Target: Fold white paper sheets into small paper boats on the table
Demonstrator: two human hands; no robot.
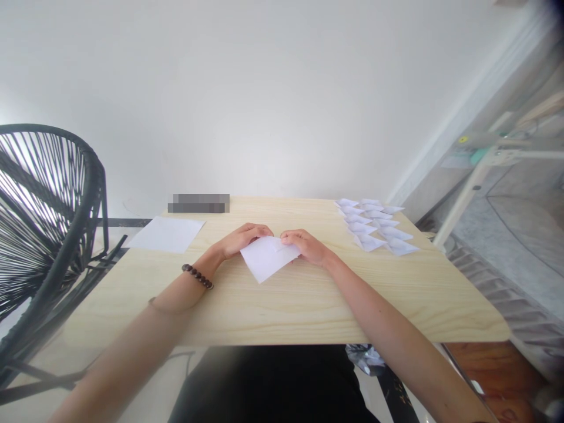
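A partly folded sheet of white paper (264, 261) is held between my two hands over the middle of the table, one corner pointing toward me. My left hand (244, 238), below a dark bead bracelet, grips its upper left edge; some of those fingers are hidden behind the paper. With thumb and fingers closed, my right hand (308, 245) pinches the upper right edge, where a small folded flap shows. Several folded white paper pieces (368, 226) lie in rows at the table's right. Flat white paper (167, 234) rests at the left.
The light wooden table (282, 317) stands against a white wall. A blurred-out dark object (198, 203) sits at its back left. To the left is a black corded chair (48, 223); at the right, a pale metal frame (467, 194) rises beside the table.
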